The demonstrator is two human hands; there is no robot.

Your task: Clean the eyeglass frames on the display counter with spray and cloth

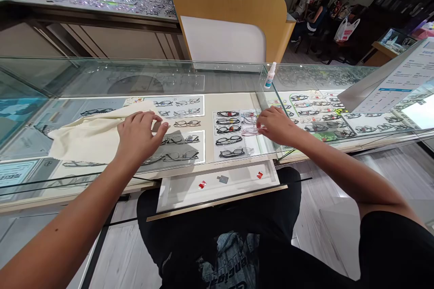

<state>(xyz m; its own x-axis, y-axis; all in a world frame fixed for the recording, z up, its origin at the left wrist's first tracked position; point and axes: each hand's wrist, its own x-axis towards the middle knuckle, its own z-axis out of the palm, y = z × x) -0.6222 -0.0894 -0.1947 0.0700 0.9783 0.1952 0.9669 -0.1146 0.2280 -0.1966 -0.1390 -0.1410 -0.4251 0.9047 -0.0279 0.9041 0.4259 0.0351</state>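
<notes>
My left hand (140, 134) is over the right part of a cream cloth (88, 134) spread on the glass countertop. Its thumb stands apart from the bent fingers, and I see nothing held. My right hand (276, 124) is farther right over the glass, fingers curled together and pointing left. Right at its fingertips appears a pair of pink-framed glasses (250, 132); whether the fingers hold it or it lies under the glass I cannot tell. A small white spray bottle (270, 76) stands upright just behind this hand.
Rows of eyeglasses (229, 129) lie inside the glass display case (233, 86). A shallow white drawer (183, 189) is pulled out above my lap, with small red and grey pieces in it. A folded printed sign (389, 81) stands at right. Two people sit beyond the wooden counter (190, 0).
</notes>
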